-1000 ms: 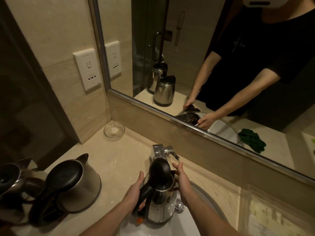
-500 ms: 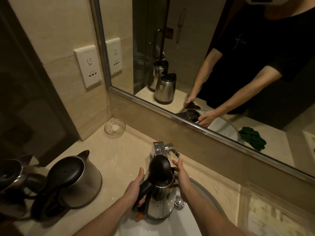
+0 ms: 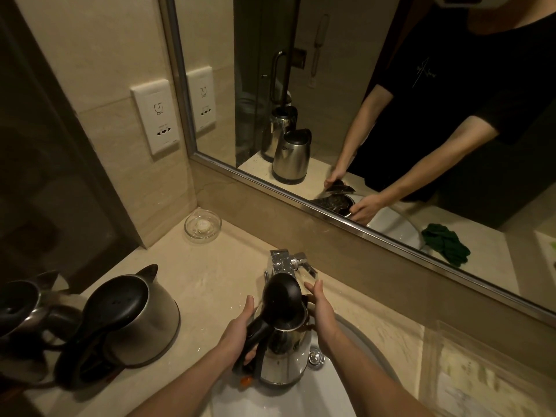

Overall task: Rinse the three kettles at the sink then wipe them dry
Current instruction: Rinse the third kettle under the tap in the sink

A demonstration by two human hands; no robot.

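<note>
Beige stone counter (image 3: 210, 284) runs below a wide mirror (image 3: 331, 85); over the white sink (image 3: 316, 395), just in front of the chrome faucet (image 3: 282, 263), a steel kettle (image 3: 285, 353) stands upright with its black lid (image 3: 281, 296) raised; the left hand (image 3: 237, 332) is wrapped round its black handle; the right hand (image 3: 322, 311) lies against its far side near the rim, fingers fairly straight; a second kettle (image 3: 144, 320) and a third kettle (image 3: 21, 308) sit on the counter at left, lids open; a glass dish (image 3: 203, 227) sits in the corner
</note>
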